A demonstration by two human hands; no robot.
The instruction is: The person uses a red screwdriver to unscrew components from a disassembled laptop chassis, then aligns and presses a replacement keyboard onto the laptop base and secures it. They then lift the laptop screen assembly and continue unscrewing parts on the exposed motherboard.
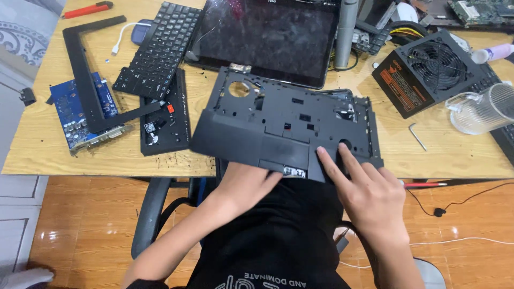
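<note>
- We hold a black laptop palmrest cover (284,126), a flat plastic shell with a touchpad panel and many cut-outs, at the near edge of the wooden counter (439,155); its front edge hangs out over our lap.
- Our left hand (249,182) reaches under the front edge, fingers curled beneath the shell and hidden from view, so it looks to be supporting the cover from below.
- Our right hand (369,192) lies on top at the right front corner, fingers (327,163) spread flat and pressing down, not closed around anything.
- We judge the cover light, thin and somewhat flexible, with brittle clips and ribs; the solid front edge and corners look like the safest places to take hold, away from the cut-outs.
- Just behind it lies a dark laptop screen panel (267,40).
- To the left: a loose black keyboard (158,51), a black base plate (166,115), an L-shaped black bezel strip (85,75) and a blue circuit card (80,109).
- To the right: a black power supply unit (428,72) with a fan, a small hex key (417,136) and a clear glass jug (482,109).
</note>
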